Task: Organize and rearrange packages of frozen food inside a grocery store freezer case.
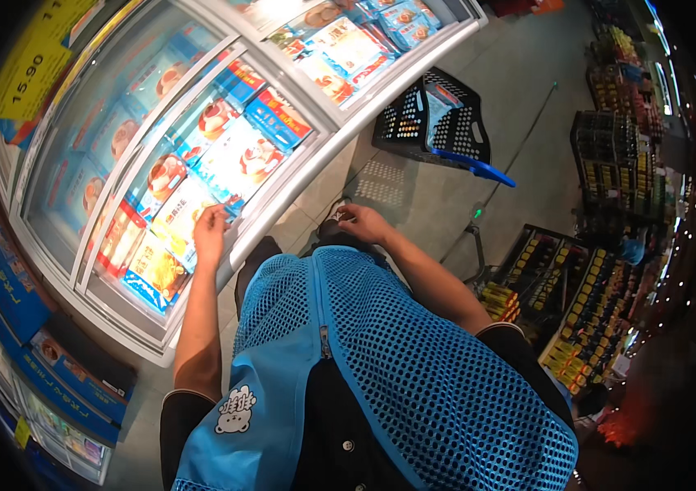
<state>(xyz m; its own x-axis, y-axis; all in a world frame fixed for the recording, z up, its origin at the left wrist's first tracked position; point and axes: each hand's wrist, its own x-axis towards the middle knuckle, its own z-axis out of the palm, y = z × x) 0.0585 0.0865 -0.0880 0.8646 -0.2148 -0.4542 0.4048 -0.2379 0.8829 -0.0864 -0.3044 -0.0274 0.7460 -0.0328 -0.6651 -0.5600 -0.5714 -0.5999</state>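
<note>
My left hand (209,234) is at the near rim of a chest freezer (280,215), its fingers loosely bent and holding nothing that I can see. Whether it touches the rim or glass is unclear. Under the sliding glass lid (133,153) lie several frozen food packs, among them a white and blue pack (253,153), a yellow and blue pack (158,270) and a blue and red pack (277,116). In front of my body hovers my right hand (361,223), fingers loosely curled with no object visible in them, above a dark shoe (332,228).
A black perforated shopping basket (403,116) with a blue handle (474,167) stands on the tiled floor beside the freezer, holding a light-blue pack (443,101). Shelves of packaged goods (593,294) line the right. A yellow price sign (29,73) hangs at upper left.
</note>
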